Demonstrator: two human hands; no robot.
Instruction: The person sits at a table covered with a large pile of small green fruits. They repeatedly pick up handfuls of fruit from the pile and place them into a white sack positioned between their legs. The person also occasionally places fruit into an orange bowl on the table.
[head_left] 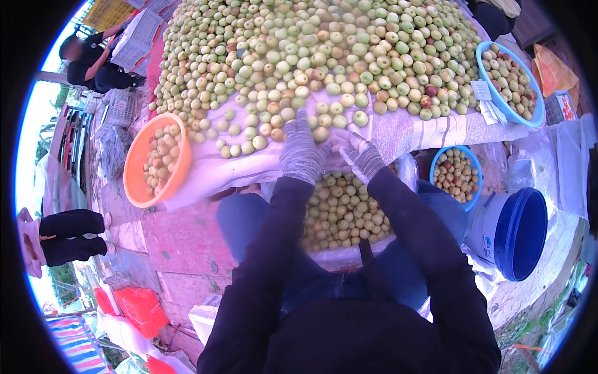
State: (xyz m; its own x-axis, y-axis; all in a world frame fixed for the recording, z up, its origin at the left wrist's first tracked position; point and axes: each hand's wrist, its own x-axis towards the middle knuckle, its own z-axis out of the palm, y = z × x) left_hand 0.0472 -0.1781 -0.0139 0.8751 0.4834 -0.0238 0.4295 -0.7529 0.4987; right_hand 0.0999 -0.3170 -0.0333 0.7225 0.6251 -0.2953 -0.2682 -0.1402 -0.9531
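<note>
Pale green fruit (317, 59) on cloth-covered table (430, 132)

The fruit heap (261, 65) is cropped by the upper edge, while lower fruit (342, 212) is partly hidden by dark sleeves (414, 224).

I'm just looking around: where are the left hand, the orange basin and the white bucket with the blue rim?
Left hand (302, 149): head view, middle of the gray glove.
Orange basin (134, 167): head view, left inner wall.
White bucket (485, 225): head view, white outer wall.
</note>
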